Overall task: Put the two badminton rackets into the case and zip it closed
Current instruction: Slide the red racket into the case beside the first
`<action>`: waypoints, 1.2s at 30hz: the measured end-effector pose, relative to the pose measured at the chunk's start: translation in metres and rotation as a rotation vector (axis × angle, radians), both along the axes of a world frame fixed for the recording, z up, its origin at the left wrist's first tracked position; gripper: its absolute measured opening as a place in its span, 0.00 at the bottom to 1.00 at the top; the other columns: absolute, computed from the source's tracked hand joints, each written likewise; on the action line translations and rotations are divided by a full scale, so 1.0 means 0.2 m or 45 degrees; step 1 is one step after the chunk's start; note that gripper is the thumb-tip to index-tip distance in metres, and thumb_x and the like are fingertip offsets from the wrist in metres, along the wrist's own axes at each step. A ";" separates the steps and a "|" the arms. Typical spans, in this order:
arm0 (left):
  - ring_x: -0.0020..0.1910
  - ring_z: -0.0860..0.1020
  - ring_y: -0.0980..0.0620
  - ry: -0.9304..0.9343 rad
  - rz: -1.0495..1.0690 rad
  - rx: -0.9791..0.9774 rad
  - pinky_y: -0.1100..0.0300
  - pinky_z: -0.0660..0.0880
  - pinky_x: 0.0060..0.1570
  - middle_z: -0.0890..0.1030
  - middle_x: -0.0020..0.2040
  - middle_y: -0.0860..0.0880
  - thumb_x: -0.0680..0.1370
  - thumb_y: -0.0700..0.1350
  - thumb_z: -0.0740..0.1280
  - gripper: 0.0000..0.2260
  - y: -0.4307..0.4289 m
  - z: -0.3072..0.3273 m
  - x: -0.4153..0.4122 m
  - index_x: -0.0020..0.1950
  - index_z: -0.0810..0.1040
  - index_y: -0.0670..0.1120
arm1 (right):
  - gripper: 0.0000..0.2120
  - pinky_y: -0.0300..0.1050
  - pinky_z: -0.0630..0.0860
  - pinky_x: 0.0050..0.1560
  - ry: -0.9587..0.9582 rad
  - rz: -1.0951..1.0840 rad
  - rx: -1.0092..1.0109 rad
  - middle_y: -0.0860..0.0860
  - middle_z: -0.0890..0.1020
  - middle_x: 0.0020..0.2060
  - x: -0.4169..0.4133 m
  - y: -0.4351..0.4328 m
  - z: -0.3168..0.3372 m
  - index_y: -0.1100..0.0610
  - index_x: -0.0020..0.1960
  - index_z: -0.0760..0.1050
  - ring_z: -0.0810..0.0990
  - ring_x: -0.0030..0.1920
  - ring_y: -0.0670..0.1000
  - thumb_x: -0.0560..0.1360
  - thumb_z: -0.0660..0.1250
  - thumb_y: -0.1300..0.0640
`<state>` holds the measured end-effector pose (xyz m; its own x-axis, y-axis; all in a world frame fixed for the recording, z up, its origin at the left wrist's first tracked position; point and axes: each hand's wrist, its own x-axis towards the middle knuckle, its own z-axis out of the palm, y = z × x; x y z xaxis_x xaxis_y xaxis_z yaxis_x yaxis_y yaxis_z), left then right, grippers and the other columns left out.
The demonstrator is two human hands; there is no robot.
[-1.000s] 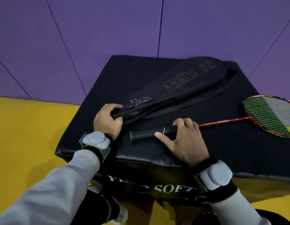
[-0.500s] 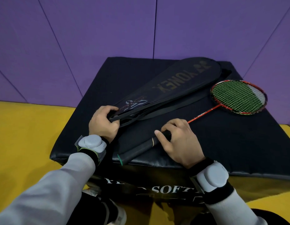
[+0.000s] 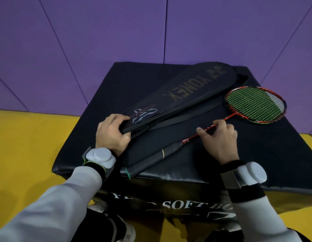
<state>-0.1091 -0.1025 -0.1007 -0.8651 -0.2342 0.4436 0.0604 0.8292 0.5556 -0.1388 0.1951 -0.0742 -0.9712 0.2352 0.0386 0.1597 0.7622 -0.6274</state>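
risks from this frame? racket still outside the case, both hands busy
1. The right hand pinches the thin red shaft, not the grip, of the racket; steering from there may flex it or let it twist.
2. The grip's butt end overhangs the front edge of the black soft box; a slip could tip the racket off.
3. The left hand holds the case at its narrow end, and the loose strap lies in between; the head may snag it.

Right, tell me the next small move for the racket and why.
Probably slide the racket head-first toward the case opening. The right hand pinches the red shaft, the head lies outside beside the case, and the left hand holds up the case's near edge.
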 end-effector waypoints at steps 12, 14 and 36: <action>0.54 0.78 0.47 -0.047 -0.002 -0.016 0.43 0.73 0.60 0.80 0.56 0.52 0.70 0.46 0.66 0.18 0.00 0.01 0.00 0.58 0.83 0.48 | 0.41 0.55 0.61 0.68 0.087 -0.115 0.079 0.65 0.71 0.66 -0.07 -0.04 -0.05 0.66 0.74 0.60 0.66 0.66 0.66 0.71 0.73 0.47; 0.54 0.78 0.47 -0.033 -0.007 -0.036 0.42 0.73 0.58 0.80 0.55 0.51 0.69 0.46 0.66 0.18 0.00 0.00 0.00 0.58 0.82 0.47 | 0.42 0.54 0.60 0.69 0.087 -0.104 -0.039 0.66 0.70 0.66 -0.08 -0.03 -0.06 0.68 0.74 0.58 0.66 0.67 0.66 0.69 0.75 0.52; 0.48 0.83 0.50 0.218 0.014 -0.338 0.55 0.80 0.44 0.84 0.54 0.55 0.79 0.47 0.69 0.09 0.01 -0.07 -0.02 0.57 0.86 0.50 | 0.08 0.44 0.83 0.32 -0.147 -0.097 -1.481 0.55 0.73 0.38 -0.07 0.02 0.02 0.62 0.59 0.69 0.82 0.34 0.52 0.82 0.62 0.61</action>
